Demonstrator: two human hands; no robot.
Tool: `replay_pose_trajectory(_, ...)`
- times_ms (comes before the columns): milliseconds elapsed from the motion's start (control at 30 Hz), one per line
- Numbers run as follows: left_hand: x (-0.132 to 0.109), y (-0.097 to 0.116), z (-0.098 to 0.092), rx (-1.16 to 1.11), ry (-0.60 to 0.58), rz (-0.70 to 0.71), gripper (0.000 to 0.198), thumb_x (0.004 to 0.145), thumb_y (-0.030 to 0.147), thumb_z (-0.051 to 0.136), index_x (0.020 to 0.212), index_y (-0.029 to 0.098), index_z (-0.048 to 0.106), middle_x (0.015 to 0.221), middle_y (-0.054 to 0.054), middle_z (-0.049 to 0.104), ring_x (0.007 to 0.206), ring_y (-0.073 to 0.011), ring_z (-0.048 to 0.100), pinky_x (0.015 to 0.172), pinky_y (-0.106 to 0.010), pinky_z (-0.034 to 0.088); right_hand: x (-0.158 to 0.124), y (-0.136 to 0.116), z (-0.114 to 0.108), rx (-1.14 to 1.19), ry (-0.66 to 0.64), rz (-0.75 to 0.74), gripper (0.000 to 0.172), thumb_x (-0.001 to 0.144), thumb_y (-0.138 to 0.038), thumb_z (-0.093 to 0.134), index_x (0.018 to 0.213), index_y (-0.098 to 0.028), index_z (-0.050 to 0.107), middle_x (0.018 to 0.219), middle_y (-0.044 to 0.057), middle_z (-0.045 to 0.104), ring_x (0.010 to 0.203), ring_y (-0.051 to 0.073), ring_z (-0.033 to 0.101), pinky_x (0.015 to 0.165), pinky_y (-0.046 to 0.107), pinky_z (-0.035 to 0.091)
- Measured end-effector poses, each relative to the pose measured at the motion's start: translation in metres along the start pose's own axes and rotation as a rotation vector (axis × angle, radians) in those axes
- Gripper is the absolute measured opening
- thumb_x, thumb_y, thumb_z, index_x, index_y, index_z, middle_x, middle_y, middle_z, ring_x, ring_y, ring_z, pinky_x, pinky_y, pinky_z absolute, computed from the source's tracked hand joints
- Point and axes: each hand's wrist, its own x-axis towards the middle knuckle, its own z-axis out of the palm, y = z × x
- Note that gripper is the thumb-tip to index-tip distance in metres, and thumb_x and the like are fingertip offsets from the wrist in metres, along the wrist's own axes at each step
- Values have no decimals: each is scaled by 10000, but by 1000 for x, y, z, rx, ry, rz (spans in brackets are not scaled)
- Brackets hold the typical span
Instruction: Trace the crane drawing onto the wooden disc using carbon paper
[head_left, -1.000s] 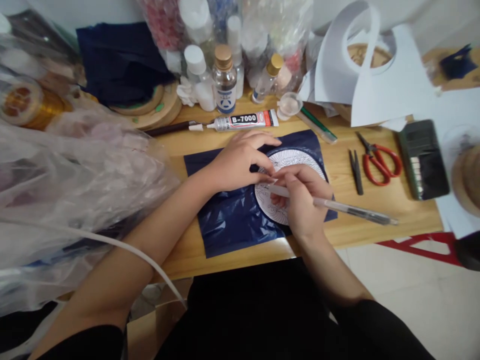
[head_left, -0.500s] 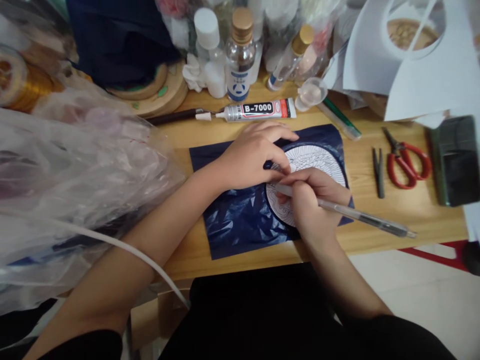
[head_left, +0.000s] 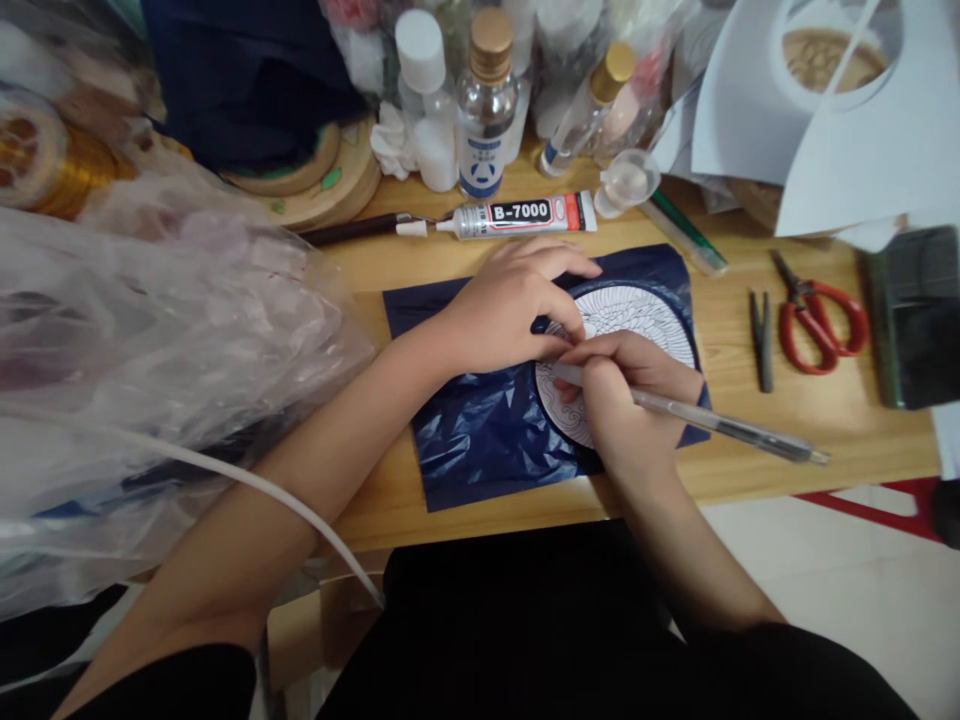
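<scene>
In the middle of the head view, a round white sheet with a fine line pattern (head_left: 651, 312) lies on a dark blue, shiny sheet (head_left: 480, 440). My left hand (head_left: 517, 305) rests across the round sheet's left side, its fingers spread and bent, the tips pressing down. My right hand (head_left: 634, 400) is closed round a clear pen (head_left: 735, 430), which points up and left. The pen's tip is by my left thumb, hidden among my right fingers. Both hands nearly touch each other over the pattern.
Behind the blue sheet lie a B-7000 glue tube (head_left: 517, 215), several bottles (head_left: 486, 120) and a green pen (head_left: 686, 232). Tweezers (head_left: 761, 340), red-handled pliers (head_left: 821, 320) and a dark phone-like object (head_left: 919, 320) are at right. Plastic bags (head_left: 172, 330) and a white cable (head_left: 247, 490) fill the left.
The view has shifted slightly, so everything on the table appears a little to the right and higher. Both hands keep the same hold and place on the round sheet.
</scene>
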Motion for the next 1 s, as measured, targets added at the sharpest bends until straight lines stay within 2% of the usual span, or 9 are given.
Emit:
replay_pose_trajectory(233,0,0,0,25,-4,0,103,735,247,790,756,332,737,1254,58,626,1276,-279,498,1106,-540,361,-1,0,1,-41,4,-6,151,701,-165,530,620,-198,653,521,-37,617,447,96,549,446,226,454)
replay_pose_trajectory(533,0,1,0,18,1,-10,115,715,239,817,757,313,740,1243,32,629,1274,-285,495,1103,-539,359,-1,-4,2,37,33,54,167,671,-139,522,604,-195,664,519,-40,639,441,97,561,449,226,462)
replay_pose_trajectory(1000,-2,-3,3,27,25,37,92,741,252,791,790,317,748,1248,26,628,1261,-282,505,1079,-537,378,-1,0,1,38,29,13,182,683,-118,501,600,-184,650,520,-41,635,437,94,561,444,220,463)
